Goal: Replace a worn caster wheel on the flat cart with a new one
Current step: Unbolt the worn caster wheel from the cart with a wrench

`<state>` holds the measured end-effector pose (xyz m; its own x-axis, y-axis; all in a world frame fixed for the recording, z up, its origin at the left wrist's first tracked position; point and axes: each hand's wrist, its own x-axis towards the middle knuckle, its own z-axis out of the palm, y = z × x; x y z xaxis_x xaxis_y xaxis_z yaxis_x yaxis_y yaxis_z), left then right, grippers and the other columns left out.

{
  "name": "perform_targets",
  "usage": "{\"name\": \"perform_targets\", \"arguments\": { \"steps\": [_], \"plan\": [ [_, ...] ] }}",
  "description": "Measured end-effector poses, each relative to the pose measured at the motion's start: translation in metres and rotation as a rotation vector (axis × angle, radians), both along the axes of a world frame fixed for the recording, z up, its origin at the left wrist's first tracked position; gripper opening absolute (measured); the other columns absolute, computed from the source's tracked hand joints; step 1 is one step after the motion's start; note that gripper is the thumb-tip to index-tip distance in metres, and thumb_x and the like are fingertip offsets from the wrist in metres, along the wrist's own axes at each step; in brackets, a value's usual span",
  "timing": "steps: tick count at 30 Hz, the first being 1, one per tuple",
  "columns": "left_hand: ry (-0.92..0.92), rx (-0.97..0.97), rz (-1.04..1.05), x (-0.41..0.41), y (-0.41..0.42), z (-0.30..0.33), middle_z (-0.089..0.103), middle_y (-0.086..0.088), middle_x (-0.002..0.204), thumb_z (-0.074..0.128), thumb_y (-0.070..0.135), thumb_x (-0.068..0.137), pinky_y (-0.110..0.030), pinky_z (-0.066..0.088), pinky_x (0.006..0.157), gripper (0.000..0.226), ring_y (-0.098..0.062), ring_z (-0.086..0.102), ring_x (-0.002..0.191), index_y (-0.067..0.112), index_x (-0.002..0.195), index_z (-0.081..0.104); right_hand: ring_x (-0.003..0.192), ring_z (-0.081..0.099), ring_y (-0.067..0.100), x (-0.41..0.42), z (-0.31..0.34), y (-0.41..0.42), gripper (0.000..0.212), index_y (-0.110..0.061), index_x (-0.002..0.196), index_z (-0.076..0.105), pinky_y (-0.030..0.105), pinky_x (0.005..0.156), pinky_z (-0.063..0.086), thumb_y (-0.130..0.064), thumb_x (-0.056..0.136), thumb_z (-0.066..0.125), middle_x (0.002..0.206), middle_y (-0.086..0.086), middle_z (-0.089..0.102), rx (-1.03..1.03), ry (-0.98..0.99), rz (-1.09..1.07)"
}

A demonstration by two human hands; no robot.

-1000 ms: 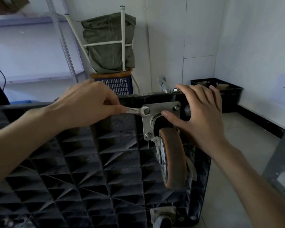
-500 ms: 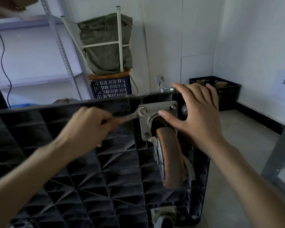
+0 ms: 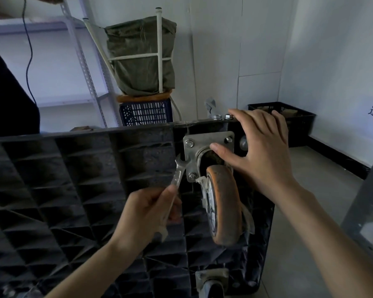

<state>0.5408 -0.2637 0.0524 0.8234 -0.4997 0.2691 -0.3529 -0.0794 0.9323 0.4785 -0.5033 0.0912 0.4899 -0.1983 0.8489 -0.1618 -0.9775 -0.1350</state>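
Left hand: left hand grips the handle of a wrench, fingers curled round it; the open-end head sits beside the plate's left edge, between two bolts and on neither.
Right hand: right hand lies spread, fingers straight, against the cart edge, thumb resting on the swivel housing.
Location of work: worn caster wheel hangs from its mounting plate, bolted to the ribbed underside of the flat cart, which stands on its side.
Handling, judged: wheel and steel plate look heavy and rigid; the swivel will likely turn freely, so hold by the plate or fork, not the tread. It may drop once the last bolt is out.
Count, plate bolts: three visible; the fourth corner is hidden by the hand.
Count, loose nuts: two nuts on the cart's upper edge.
Count, casters: two; a second caster below.
Count, wrenches: one.
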Motion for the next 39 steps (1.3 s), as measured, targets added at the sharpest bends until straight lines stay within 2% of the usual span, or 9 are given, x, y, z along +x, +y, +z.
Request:
{"name": "perform_targets", "arguments": {
  "steps": [3, 5, 9, 11, 19, 24, 29, 35, 39],
  "plan": [
    [-0.149, 0.048, 0.057, 0.013, 0.010, 0.010, 0.065, -0.008, 0.055, 0.058, 0.029, 0.097, -0.017, 0.045, 0.049, 0.036, -0.010, 0.058, 0.047, 0.009, 0.071, 0.073, 0.130, 0.048, 0.025, 0.001, 0.000, 0.000, 0.075, -0.021, 0.143, 0.052, 0.051, 0.121, 0.022, -0.073, 0.089, 0.051, 0.130, -0.001, 0.057, -0.003, -0.003, -0.004],
    [-0.245, 0.124, 0.079, 0.025, 0.017, 0.022, 0.065, -0.007, 0.055, 0.061, 0.028, 0.098, -0.024, 0.049, 0.052, 0.033, -0.013, 0.060, 0.048, 0.016, 0.069, 0.072, 0.130, 0.048, 0.025, 0.001, 0.000, 0.000, 0.075, -0.020, 0.143, 0.052, 0.051, 0.121, 0.022, -0.073, 0.089, 0.050, 0.130, 0.000, 0.057, -0.007, 0.001, -0.003],
    [-0.594, 0.423, 0.140, 0.043, 0.026, 0.054, 0.064, 0.010, 0.059, 0.063, 0.044, 0.094, -0.036, 0.054, 0.059, 0.027, -0.009, 0.059, 0.052, 0.030, 0.071, 0.069, 0.131, 0.048, 0.025, 0.001, 0.000, 0.000, 0.078, -0.020, 0.145, 0.050, 0.052, 0.121, 0.022, -0.074, 0.090, 0.048, 0.131, 0.000, 0.056, -0.011, 0.013, -0.011],
    [-0.688, 0.529, 0.158, 0.044, 0.026, 0.072, 0.063, 0.017, 0.061, 0.061, 0.052, 0.093, -0.037, 0.054, 0.059, 0.024, -0.008, 0.059, 0.053, 0.037, 0.075, 0.069, 0.131, 0.048, 0.026, 0.001, 0.000, -0.001, 0.079, -0.020, 0.146, 0.049, 0.051, 0.122, 0.021, -0.075, 0.090, 0.047, 0.131, 0.000, 0.057, -0.012, 0.017, -0.013],
    [-0.855, 0.720, 0.162, 0.053, 0.015, 0.113, 0.061, 0.012, 0.054, 0.057, 0.061, 0.090, -0.025, 0.030, 0.045, 0.030, 0.000, 0.057, 0.055, 0.038, 0.079, 0.073, 0.131, 0.049, 0.025, 0.001, -0.001, -0.002, 0.081, -0.019, 0.147, 0.049, 0.048, 0.122, 0.021, -0.077, 0.091, 0.044, 0.132, 0.000, 0.057, -0.031, 0.009, -0.019],
    [-0.953, 0.851, 0.143, 0.055, 0.011, 0.133, 0.060, 0.012, 0.054, 0.056, 0.063, 0.089, -0.025, 0.035, 0.047, 0.033, -0.004, 0.056, 0.050, 0.038, 0.075, 0.071, 0.131, 0.049, 0.025, 0.002, -0.001, -0.002, 0.080, -0.018, 0.146, 0.050, 0.049, 0.122, 0.021, -0.076, 0.091, 0.044, 0.131, 0.001, 0.057, -0.029, -0.005, -0.018],
    [-1.111, 0.913, 0.158, 0.057, 0.004, 0.153, 0.057, 0.019, 0.058, 0.049, 0.072, 0.083, -0.026, 0.031, 0.050, 0.034, -0.001, 0.053, 0.062, 0.048, 0.061, 0.058, 0.132, 0.047, 0.025, 0.003, -0.002, -0.001, 0.081, -0.019, 0.146, 0.050, 0.051, 0.122, 0.020, -0.077, 0.091, 0.042, 0.131, 0.001, 0.057, -0.008, 0.000, -0.016],
    [-1.287, 0.961, 0.219, 0.059, 0.003, 0.164, 0.065, 0.015, 0.079, 0.039, 0.083, 0.076, -0.029, 0.037, 0.056, 0.053, -0.016, 0.062, 0.076, 0.045, 0.088, 0.074, 0.131, 0.049, 0.027, 0.004, -0.002, -0.001, 0.079, -0.018, 0.145, 0.051, 0.054, 0.120, 0.023, -0.074, 0.090, 0.048, 0.129, 0.002, 0.057, -0.006, -0.003, -0.016],
    [-1.289, 1.009, 0.269, 0.057, 0.003, 0.162, 0.057, 0.014, 0.076, 0.030, 0.085, 0.074, -0.029, 0.030, 0.056, 0.065, -0.017, 0.055, 0.073, 0.042, 0.093, 0.075, 0.132, 0.048, 0.026, 0.003, -0.002, -0.001, 0.079, -0.018, 0.145, 0.051, 0.053, 0.121, 0.021, -0.074, 0.090, 0.049, 0.131, 0.002, 0.057, -0.003, 0.001, -0.014]
  ]
}}
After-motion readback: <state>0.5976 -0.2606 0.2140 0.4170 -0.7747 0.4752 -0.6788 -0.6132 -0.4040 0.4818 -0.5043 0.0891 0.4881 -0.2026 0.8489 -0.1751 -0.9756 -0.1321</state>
